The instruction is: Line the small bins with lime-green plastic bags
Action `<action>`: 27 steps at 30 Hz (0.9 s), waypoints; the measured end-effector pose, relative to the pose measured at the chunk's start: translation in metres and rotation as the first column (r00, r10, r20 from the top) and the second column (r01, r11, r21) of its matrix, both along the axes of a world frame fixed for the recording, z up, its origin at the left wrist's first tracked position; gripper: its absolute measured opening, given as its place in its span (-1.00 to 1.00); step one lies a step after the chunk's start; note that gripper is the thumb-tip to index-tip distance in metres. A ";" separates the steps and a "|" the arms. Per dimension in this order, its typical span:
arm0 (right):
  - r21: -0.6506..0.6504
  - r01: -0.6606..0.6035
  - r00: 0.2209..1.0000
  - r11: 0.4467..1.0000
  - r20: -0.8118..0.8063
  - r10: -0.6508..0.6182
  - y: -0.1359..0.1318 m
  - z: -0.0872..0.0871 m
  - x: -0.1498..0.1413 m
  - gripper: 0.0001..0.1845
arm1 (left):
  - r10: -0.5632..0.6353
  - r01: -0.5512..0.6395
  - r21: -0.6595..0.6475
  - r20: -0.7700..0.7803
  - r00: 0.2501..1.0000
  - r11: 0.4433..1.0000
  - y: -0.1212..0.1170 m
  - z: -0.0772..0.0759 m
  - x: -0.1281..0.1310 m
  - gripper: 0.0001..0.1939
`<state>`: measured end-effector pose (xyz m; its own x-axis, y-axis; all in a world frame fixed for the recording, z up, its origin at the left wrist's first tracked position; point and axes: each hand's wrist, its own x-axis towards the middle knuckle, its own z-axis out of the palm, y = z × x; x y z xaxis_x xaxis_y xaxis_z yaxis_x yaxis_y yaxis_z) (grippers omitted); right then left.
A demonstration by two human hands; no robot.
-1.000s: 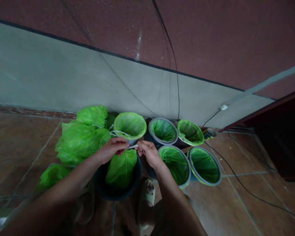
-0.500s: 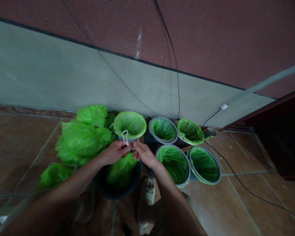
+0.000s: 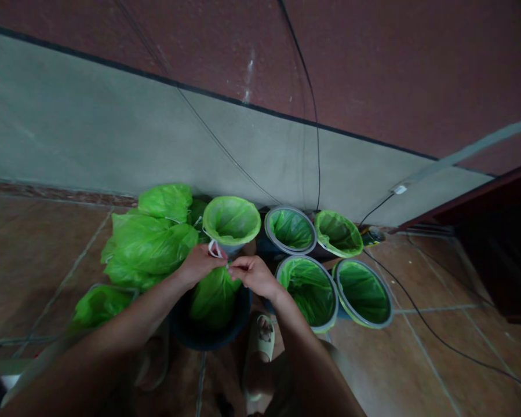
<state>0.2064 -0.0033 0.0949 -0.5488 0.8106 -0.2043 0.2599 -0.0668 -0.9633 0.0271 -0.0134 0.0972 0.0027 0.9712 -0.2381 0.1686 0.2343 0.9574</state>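
Note:
A green trash bag (image 3: 214, 298) stands gathered at its neck inside a dark bucket (image 3: 186, 336). My left hand (image 3: 201, 263) is closed on the bag's white drawstring (image 3: 217, 249), which loops up above the fingers. Thumb and forefinger of my right hand (image 3: 254, 273) pinch at the gathered top, just right of the left fingers. A whitish bit of drawstring seems to lie between the two hands. Just behind the hands is a bin lined with a light green bag (image 3: 230, 219).
Several full green bags (image 3: 151, 243) are heaped on the left. A smaller lined bin (image 3: 101, 304) is in front of them. Several green-lined bins (image 3: 308, 292) stand to the right along the wall. A black cable (image 3: 434, 339) crosses the tiled floor. My sandalled foot (image 3: 262, 341) is beside the bucket.
My hands have moved slightly apart, with the right hand lower and to the right. The white loop has tipped down and left, and more of the bag's neck shows.

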 end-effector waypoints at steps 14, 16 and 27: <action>0.029 0.139 0.987 0.990 -0.083 -0.137 0.005 -0.005 -0.002 -0.78 | -0.051 0.108 0.284 -0.201 0.978 0.953 -0.013 0.002 0.015 -0.72; -0.058 0.073 0.990 0.996 -0.113 -0.079 0.002 0.001 -0.002 -0.72 | -0.040 0.086 0.264 -0.174 0.984 0.961 -0.014 0.002 0.017 -0.70; -0.021 0.220 0.975 0.975 -0.016 -0.221 0.004 0.002 0.001 -0.80 | -0.097 0.115 0.121 -0.148 0.984 0.986 -0.005 -0.003 0.006 -0.77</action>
<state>0.2072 0.0006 0.0968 -0.3607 0.9083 -0.2119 0.2189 -0.1384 -0.9659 0.0336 -0.0188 0.0940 0.0827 0.9897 -0.1168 0.3211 0.0845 0.9433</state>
